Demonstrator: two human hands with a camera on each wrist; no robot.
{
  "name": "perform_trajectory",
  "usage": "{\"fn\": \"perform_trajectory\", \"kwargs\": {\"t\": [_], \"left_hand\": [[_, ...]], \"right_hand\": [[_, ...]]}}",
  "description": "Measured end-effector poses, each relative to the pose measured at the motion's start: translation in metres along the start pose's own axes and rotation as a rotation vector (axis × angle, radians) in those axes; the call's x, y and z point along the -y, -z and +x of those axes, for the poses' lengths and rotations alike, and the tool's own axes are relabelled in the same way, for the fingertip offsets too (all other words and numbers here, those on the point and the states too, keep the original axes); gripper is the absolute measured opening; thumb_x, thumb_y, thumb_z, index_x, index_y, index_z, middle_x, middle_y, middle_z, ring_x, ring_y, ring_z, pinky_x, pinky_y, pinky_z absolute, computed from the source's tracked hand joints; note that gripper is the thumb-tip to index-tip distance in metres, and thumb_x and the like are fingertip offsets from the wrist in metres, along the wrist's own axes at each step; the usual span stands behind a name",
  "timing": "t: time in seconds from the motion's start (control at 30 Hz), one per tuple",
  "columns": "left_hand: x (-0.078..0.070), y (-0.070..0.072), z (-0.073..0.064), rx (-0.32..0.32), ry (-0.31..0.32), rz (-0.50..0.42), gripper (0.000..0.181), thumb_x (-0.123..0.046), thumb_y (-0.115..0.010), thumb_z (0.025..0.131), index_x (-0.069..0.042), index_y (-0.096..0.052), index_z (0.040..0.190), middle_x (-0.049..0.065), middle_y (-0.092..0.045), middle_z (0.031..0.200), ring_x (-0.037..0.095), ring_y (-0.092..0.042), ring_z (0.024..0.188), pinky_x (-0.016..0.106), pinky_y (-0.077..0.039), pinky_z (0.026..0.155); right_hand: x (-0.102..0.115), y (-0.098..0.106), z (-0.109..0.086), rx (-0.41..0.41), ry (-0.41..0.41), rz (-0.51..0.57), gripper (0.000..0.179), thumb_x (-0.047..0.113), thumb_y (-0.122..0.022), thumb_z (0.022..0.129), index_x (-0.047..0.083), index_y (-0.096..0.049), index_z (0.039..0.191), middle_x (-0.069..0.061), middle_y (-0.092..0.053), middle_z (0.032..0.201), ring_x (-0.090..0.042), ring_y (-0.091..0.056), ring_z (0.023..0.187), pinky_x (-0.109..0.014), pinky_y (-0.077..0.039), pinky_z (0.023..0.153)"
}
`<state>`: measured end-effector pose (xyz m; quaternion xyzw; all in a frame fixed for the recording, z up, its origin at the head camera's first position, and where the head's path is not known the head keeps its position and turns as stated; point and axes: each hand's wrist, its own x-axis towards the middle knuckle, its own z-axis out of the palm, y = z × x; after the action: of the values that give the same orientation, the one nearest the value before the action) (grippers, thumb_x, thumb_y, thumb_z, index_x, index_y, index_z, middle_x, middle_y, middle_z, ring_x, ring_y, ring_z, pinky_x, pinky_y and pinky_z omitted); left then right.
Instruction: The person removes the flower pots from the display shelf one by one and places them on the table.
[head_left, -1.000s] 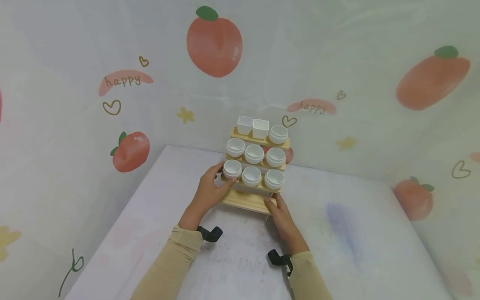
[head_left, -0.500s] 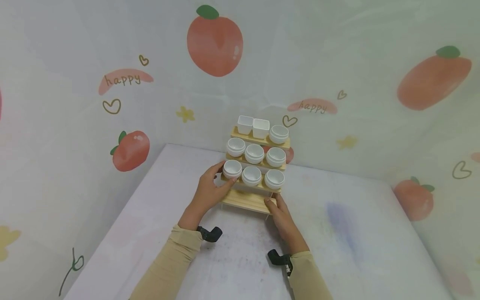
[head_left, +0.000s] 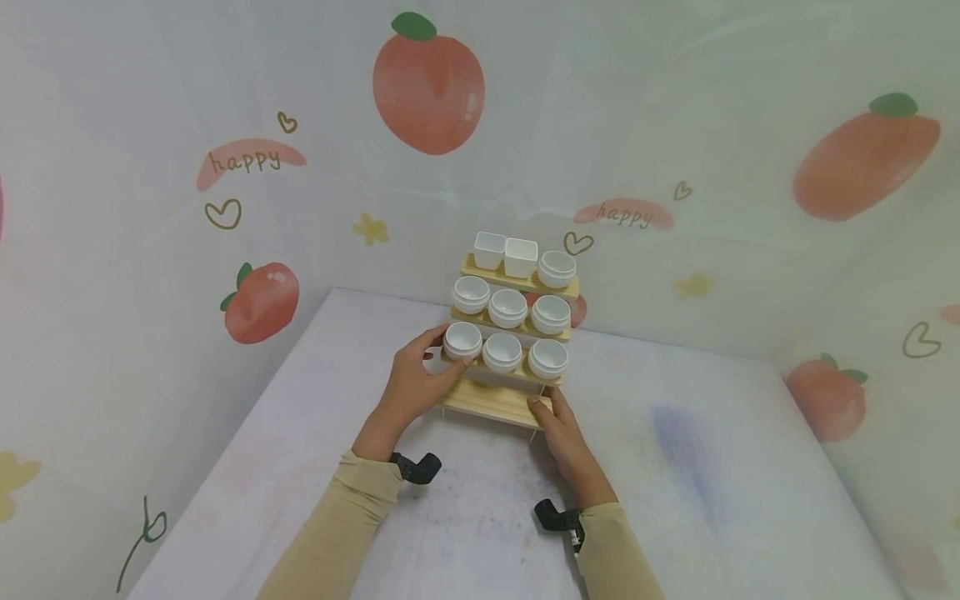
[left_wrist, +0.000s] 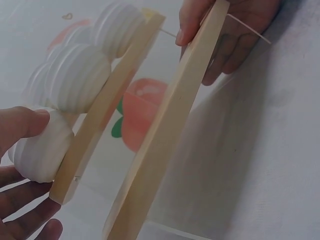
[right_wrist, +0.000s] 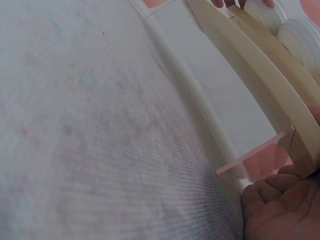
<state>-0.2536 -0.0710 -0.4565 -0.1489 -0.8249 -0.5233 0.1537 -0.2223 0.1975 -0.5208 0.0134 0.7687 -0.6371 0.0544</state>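
Observation:
A tiered wooden stand (head_left: pixel 491 402) with clear supports stands on the table in the head view, white cups on its upper three shelves. My left hand (head_left: pixel 411 379) holds the round white cup (head_left: pixel 462 341) at the left end of the second shelf from the bottom, thumb in front. The left wrist view shows the thumb on this ribbed cup (left_wrist: pixel 42 150), other fingers behind and below it. My right hand (head_left: pixel 564 429) grips the right end of the lowest shelf, thumb on top. Beneath that shelf, its curled fingers (right_wrist: pixel 270 187) show in the right wrist view.
Two round cups (head_left: pixel 502 352) sit right of the held one. Round cups (head_left: pixel 507 308) fill the shelf above; two square cups (head_left: pixel 521 257) and a round one (head_left: pixel 557 269) stand on top. A wall with fruit prints (head_left: pixel 429 92) rises behind the pale table (head_left: pixel 712 467).
My left hand and the cup it holds have shifted very slightly left and toward me. The right hand and the stand look unchanged.

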Motion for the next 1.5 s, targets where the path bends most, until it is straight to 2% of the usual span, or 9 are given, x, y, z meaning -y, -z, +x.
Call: {"fn": "perform_trajectory", "kwargs": {"t": [0.4, 0.63, 0.9, 1.5], "left_hand": [[-0.001, 0.003, 0.001, -0.021, -0.023, -0.01, 0.062, -0.025, -0.09, 0.087, -0.004, -0.065, 0.14, 0.013, -0.073, 0.133, 0.03, -0.069, 0.119, 0.052, -0.061, 0.096], [0.0, 0.008, 0.001, -0.028, -0.016, -0.075, 0.061, -0.019, -0.091, 0.085, -0.003, -0.066, 0.138, 0.014, -0.072, 0.131, 0.029, -0.07, 0.12, 0.044, -0.063, 0.098], [0.002, 0.009, 0.001, -0.021, -0.028, -0.114, 0.059, -0.02, -0.091, 0.086, -0.005, -0.066, 0.137, 0.013, -0.072, 0.129, 0.029, -0.07, 0.117, 0.047, -0.063, 0.098], [0.002, 0.012, 0.0, -0.039, -0.032, -0.094, 0.059, -0.022, -0.09, 0.087, -0.005, -0.065, 0.137, 0.013, -0.071, 0.131, 0.028, -0.069, 0.118, 0.044, -0.063, 0.099]], "right_hand": [[0.0, 0.001, -0.001, -0.008, -0.008, -0.004, 0.076, 0.035, -0.057, 0.109, 0.003, -0.022, 0.168, -0.024, -0.029, 0.171, -0.04, -0.014, 0.164, -0.065, -0.009, 0.134], [-0.001, 0.0, 0.0, -0.006, -0.006, 0.006, 0.076, 0.034, -0.058, 0.109, 0.005, -0.022, 0.169, -0.023, -0.028, 0.172, -0.039, -0.012, 0.165, -0.065, -0.008, 0.134], [-0.002, 0.0, 0.002, 0.014, -0.021, 0.017, 0.072, 0.032, -0.052, 0.112, 0.006, -0.018, 0.17, -0.017, -0.016, 0.178, -0.036, -0.007, 0.166, -0.063, -0.007, 0.135], [-0.002, 0.001, 0.002, 0.031, -0.017, 0.014, 0.076, 0.037, -0.053, 0.112, 0.008, -0.015, 0.171, -0.013, -0.011, 0.179, -0.033, -0.002, 0.167, -0.062, -0.004, 0.135]]}}
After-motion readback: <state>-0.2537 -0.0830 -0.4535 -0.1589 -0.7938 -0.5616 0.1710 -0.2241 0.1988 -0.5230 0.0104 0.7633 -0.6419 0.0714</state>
